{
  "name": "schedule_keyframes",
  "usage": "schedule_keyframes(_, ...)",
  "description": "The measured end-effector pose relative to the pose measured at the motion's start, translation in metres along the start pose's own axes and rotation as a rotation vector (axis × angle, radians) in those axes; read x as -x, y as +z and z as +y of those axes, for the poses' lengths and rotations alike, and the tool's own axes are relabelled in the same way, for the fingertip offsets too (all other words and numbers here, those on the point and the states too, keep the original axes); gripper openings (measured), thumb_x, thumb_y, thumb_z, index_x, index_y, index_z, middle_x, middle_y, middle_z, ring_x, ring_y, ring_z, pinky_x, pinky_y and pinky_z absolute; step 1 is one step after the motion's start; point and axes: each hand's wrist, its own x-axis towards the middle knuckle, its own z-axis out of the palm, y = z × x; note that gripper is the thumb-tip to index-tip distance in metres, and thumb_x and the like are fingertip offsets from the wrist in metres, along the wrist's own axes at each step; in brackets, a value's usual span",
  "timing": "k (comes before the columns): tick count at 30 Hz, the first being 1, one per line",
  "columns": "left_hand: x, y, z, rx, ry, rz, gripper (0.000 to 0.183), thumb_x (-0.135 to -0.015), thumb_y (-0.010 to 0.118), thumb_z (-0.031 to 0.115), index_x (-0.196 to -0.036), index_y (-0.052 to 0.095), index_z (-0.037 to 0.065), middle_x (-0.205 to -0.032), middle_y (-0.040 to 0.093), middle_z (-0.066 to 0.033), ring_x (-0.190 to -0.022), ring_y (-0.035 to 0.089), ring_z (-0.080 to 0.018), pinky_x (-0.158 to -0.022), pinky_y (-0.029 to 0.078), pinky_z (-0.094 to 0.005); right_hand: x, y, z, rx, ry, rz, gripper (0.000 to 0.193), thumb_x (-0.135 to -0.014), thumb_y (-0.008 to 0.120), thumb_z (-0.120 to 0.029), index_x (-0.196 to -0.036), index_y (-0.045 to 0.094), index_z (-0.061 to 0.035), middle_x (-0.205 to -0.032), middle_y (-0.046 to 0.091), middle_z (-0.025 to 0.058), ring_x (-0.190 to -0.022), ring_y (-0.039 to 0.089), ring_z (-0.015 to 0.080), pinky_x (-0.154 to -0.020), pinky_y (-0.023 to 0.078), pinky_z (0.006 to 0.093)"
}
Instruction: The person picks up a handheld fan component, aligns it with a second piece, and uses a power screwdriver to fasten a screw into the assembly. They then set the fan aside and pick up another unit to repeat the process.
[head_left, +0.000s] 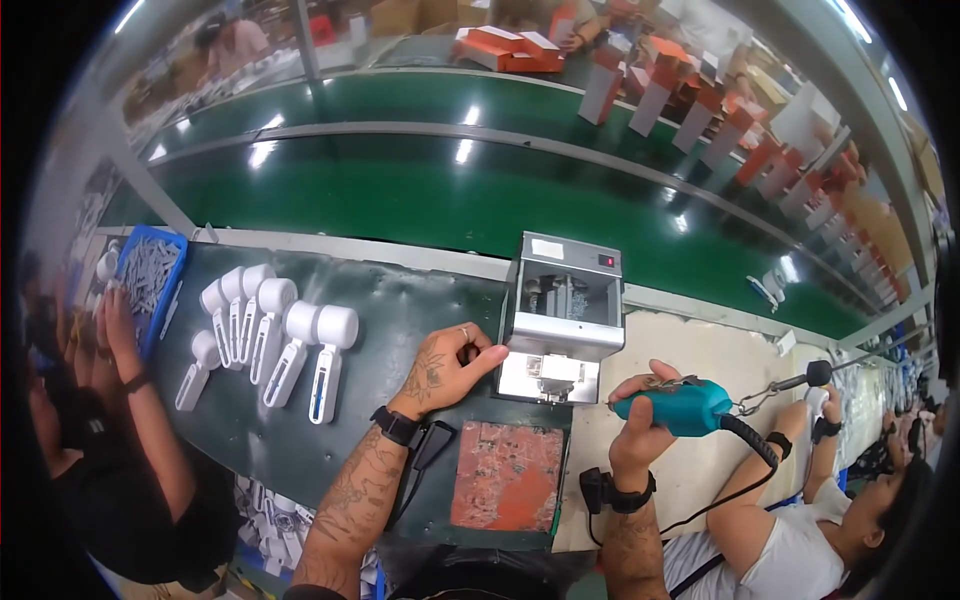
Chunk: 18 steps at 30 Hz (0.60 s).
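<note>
My right hand (pixel 640 425) is wrapped round a teal electric screwdriver (pixel 690 408), which lies nearly level with its tip pointing left toward the front of a screw feeder (pixel 568 300). This grey metal box has a clear window and a lit red display. Beside its lower left, my left hand (pixel 450 367) has its fingers curled under and its thumb stretched toward the box; the fingertips are hidden. Left of that hand, several white handheld fans (pixel 330 360) with round heads lie in a loose row on the dark green mat (pixel 420 290).
A worn red pad (pixel 507 475) lies in front of the feeder. The screwdriver hangs on a hook and cable (pixel 775 388). A blue tray (pixel 150 285) of grey parts is at far left. Co-workers sit on both sides; a green conveyor (pixel 380 190) runs behind, with orange-and-white boxes (pixel 600 85) beyond.
</note>
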Motion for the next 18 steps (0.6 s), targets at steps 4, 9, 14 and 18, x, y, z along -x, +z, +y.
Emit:
schedule_keyframes(4,0.003,0.000,0.000,0.000,-0.014,0.027,0.038,-0.090,0.074,0.036,-0.081,0.067,0.000,-0.071,0.063,-0.0083,-0.062,0.058,-0.0155,-0.059,0.046,-0.0307,0.001,0.002,-0.003,0.014,-0.025,0.003,0.059,-0.095,0.068,-0.043,-0.129,0.048,0.0016,-0.078,0.063,0.0087,-0.068,0.058,0.0155,-0.064,0.048,0.0279)
schedule_keyframes(9,-0.002,0.007,0.001,0.032,0.026,0.014,0.034,-0.090,0.074,0.032,-0.081,0.066,0.000,-0.069,0.061,-0.0075,-0.061,0.056,-0.0153,-0.058,0.045,-0.0301,0.004,-0.011,-0.008,0.003,-0.001,-0.034,0.059,-0.095,0.069,-0.038,-0.132,0.047,0.0026,-0.081,0.066,0.0086,-0.073,0.060,0.0149,-0.070,0.047,0.0283)
schedule_keyframes(14,-0.005,0.016,0.000,0.063,0.097,0.008,0.027,-0.091,0.073,0.024,-0.081,0.065,0.000,-0.069,0.060,-0.0061,-0.063,0.053,-0.0121,-0.057,0.042,-0.0290,0.005,-0.017,0.000,0.000,0.004,-0.014,0.058,-0.096,0.068,-0.037,-0.132,0.047,0.0022,-0.085,0.065,0.0083,-0.074,0.060,0.0155,-0.069,0.048,0.0293)
schedule_keyframes(18,0.012,-0.004,-0.005,0.012,0.027,0.043,0.029,-0.093,0.066,0.023,-0.079,0.061,-0.002,-0.069,0.057,-0.0040,-0.067,0.050,-0.0113,-0.062,0.041,-0.0293,0.009,-0.001,-0.010,-0.110,0.101,-0.077,0.049,-0.096,0.069,-0.025,-0.132,0.049,0.0009,-0.087,0.065,0.0063,-0.076,0.058,0.0116,-0.066,0.043,0.0251)
